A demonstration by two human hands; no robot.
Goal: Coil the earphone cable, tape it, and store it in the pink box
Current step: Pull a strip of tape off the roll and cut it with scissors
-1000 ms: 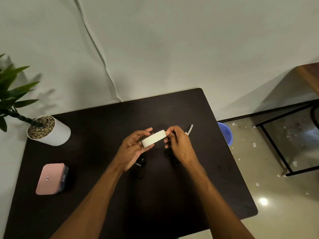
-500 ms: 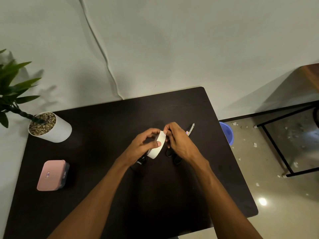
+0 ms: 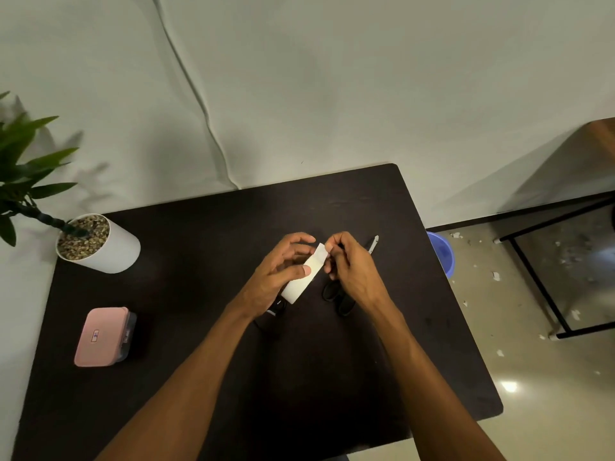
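My left hand (image 3: 276, 274) holds a white roll of tape (image 3: 304, 277) above the middle of the dark table (image 3: 199, 227). My right hand (image 3: 349, 267) pinches the free end of the tape at the roll's upper edge. Under my left hand lies the dark earphone cable (image 3: 278, 307), mostly hidden. Black scissors (image 3: 332, 292) lie under my right hand, their blade tip (image 3: 373, 244) showing beyond it. The closed pink box (image 3: 101, 336) sits at the table's left side.
A white pot with pebbles and a green plant (image 3: 96, 242) stands at the back left corner. A blue bin (image 3: 441, 254) sits on the floor right of the table. A black metal frame (image 3: 539, 287) stands further right.
The tape roll has tilted from lying across to standing nearly on end between my hands. My right fingers have moved to its upper edge and lifted the tape's end.
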